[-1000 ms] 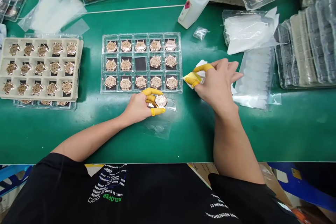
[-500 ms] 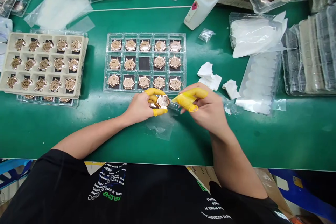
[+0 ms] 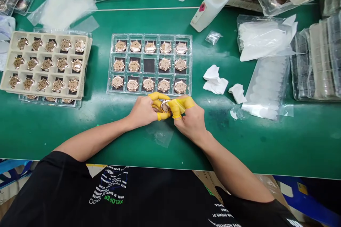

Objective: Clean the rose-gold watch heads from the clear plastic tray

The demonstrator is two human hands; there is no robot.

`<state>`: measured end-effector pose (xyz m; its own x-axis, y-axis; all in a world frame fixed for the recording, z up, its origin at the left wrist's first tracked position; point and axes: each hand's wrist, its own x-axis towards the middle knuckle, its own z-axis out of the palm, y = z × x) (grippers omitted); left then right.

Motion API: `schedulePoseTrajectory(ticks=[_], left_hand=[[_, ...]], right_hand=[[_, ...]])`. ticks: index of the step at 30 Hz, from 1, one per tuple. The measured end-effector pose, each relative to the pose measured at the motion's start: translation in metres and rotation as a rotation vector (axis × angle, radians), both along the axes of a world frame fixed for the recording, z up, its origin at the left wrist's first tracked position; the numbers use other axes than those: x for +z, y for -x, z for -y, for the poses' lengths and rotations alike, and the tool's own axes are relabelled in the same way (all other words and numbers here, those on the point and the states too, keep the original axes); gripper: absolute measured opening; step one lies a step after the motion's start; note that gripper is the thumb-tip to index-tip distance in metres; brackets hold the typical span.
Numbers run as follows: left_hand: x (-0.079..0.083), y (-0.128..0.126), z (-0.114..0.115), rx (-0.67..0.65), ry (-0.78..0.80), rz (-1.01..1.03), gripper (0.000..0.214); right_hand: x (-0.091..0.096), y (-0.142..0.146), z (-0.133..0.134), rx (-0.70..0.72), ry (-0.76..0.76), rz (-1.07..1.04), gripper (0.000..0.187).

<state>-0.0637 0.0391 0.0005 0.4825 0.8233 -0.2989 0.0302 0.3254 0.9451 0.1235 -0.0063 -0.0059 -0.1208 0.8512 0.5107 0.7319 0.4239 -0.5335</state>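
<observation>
The left hand point(image 3: 142, 111) is clamped on a watch point(image 3: 165, 106) at lower centre of the frame; the right hand point(image 3: 190, 118) pinches its edge, fingers together.

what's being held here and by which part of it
A rose-gold watch case, gripped at its rim by the yellow-cotted fingers of the left hand, with the right hand pinching its other edge.

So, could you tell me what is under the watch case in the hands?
The left hand and right hand hide it; a clear plastic sheet lies nearby on the green mat.
</observation>
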Motion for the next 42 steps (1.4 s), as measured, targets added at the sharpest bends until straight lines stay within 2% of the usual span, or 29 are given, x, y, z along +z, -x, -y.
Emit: schedulePoseTrajectory(ticks=[4, 7, 11, 14, 17, 25, 31, 36, 40, 42], left_hand=[[-0.001, 0.0, 0.0, -0.007, -0.021, -0.032, 0.055], [-0.004, 0.0, -0.001, 0.004, -0.037, -0.025, 0.057], [-0.006, 0.0, -0.002, 0.02, -0.089, -0.052, 0.056], [-0.005, -0.001, -0.002, 0.02, -0.099, -0.07, 0.056], [-0.003, -0.002, -0.002, 0.017, -0.107, -0.075, 0.055], [-0.001, 0.0, 0.0, 0.005, -0.112, -0.062, 0.05], [0.0, -0.001, 0.0, 0.001, -0.12, -0.06, 0.05], [0.001, -0.002, 0.001, 0.011, -0.107, -0.067, 0.053], [-0.001, -0.001, 0.001, -0.029, -0.126, -0.071, 0.052], [-0.002, -0.001, 0.0, -0.01, -0.143, -0.073, 0.053]], right_hand=[[-0.011, -0.003, -0.002, -0.086, -0.053, 0.041, 0.019], [-0.012, -0.006, -0.006, -0.092, -0.085, 0.042, 0.018], [0.001, -0.008, -0.009, -0.003, -0.154, -0.011, 0.024], [0.009, -0.007, -0.009, 0.095, -0.278, 0.037, 0.032], [0.011, -0.002, -0.008, 0.165, -0.31, 0.094, 0.042], [0.008, 0.013, -0.007, 0.014, -0.389, 0.191, 0.048], [0.007, 0.011, -0.004, 0.019, -0.386, 0.201, 0.051], [0.011, 0.0, 0.001, 0.139, -0.253, 0.127, 0.039], [0.02, -0.039, -0.011, 0.288, 0.16, 0.05, 0.022], [0.026, -0.062, -0.02, 0.217, 0.253, 0.055, 0.033]])
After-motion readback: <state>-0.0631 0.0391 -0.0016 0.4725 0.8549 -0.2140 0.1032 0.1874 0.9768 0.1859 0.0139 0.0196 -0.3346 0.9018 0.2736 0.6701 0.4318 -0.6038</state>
